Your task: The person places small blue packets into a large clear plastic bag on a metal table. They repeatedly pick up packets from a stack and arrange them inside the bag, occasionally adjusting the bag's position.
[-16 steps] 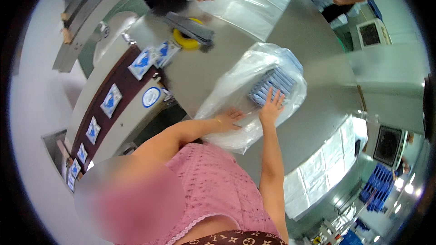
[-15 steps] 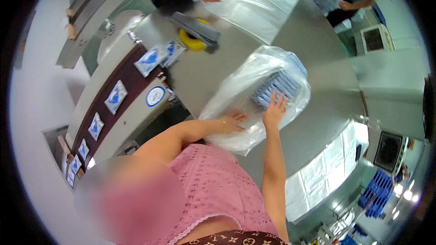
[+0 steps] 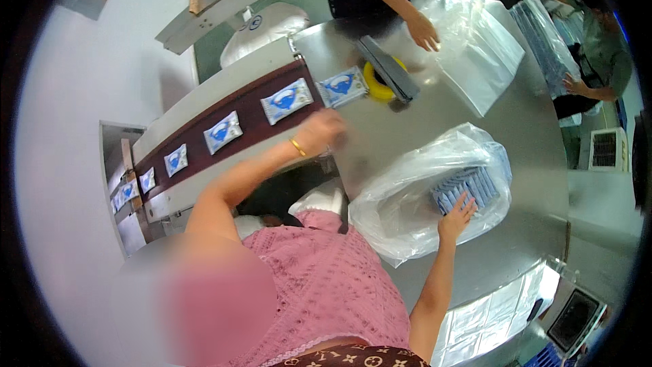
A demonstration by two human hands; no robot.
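A clear plastic bag point(image 3: 401, 197) lies on the metal table with its mouth toward me. Inside it, a row of blue-and-white packets point(image 3: 468, 187) stands closely packed on edge. My right hand point(image 3: 458, 219) rests against the near side of this row, fingers spread, gripping nothing. Over the near edge of the conveyor's end hovers my left hand point(image 3: 323, 132), its fingers smeared by motion. Closest to it are a flat packet point(image 3: 287, 100) on the dark red belt point(image 3: 255, 121) and another packet point(image 3: 342, 86) just off the belt's end.
Several more packets line the belt, including one point(image 3: 223, 132) farther left. A yellow tape roll point(image 3: 379, 83) lies under a dark grey bar point(image 3: 388, 68). Flat plastic bags point(image 3: 479, 61) cover the table's far side, near a co-worker's hand point(image 3: 423, 31). More plastic sheets point(image 3: 492, 319) lie at lower right.
My left hand has left the bag's near edge and swung left toward the belt. My right hand stays at the packet row. The whole view has shifted, showing more of the belt.
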